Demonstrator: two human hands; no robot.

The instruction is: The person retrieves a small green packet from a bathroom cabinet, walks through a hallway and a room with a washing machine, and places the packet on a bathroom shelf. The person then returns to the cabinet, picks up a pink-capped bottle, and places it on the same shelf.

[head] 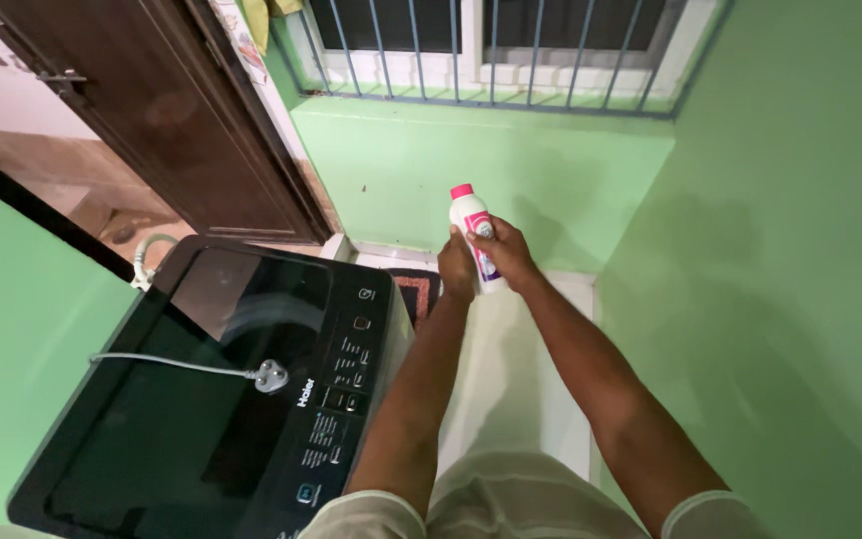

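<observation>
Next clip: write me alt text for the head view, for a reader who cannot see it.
Both hands, left hand and right hand, hold a white bottle with a pink cap upright. To the left stands a black top-load washing machine, a grey power plug lying on its lid; green walls and a barred window lie beyond.

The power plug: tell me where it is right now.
In the head view, the grey power plug lies on the dark glass lid of the top-loading washing machine, left of its control panel, its cord trailing left.
</observation>
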